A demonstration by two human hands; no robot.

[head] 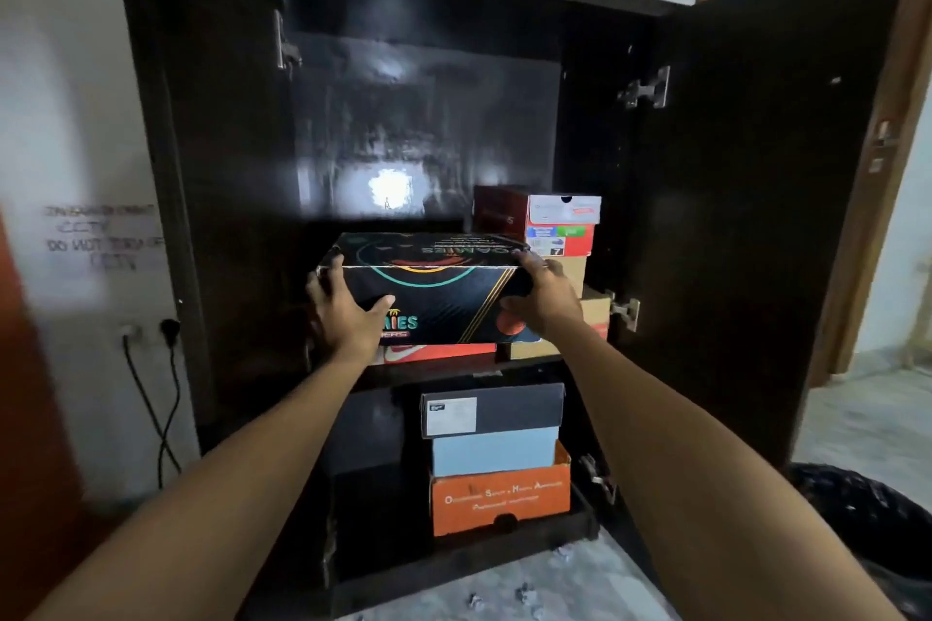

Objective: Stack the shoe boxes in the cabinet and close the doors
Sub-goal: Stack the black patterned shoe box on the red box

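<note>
White wall (60, 91) at left bearing blurred lettering (103, 237), two plugged sockets (151, 330) with black cords (164, 414) hanging; wooden door (903, 156) right.

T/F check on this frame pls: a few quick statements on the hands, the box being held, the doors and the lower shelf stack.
1. Both hands grip the black printed shoe box, the left hand at its left end and the right hand at its right end. True.
2. The cabinet's right door is closed. False: it stands swung wide open.
3. The black printed shoe box sits on the lower shelf. False: it is at upper shelf level, over a red box.
4. On the lower shelf, a dark grey box tops a light blue box, which tops an orange box. True.
5. The upper shelf's right side holds no boxes. False: a stack of boxes stands there.
</note>
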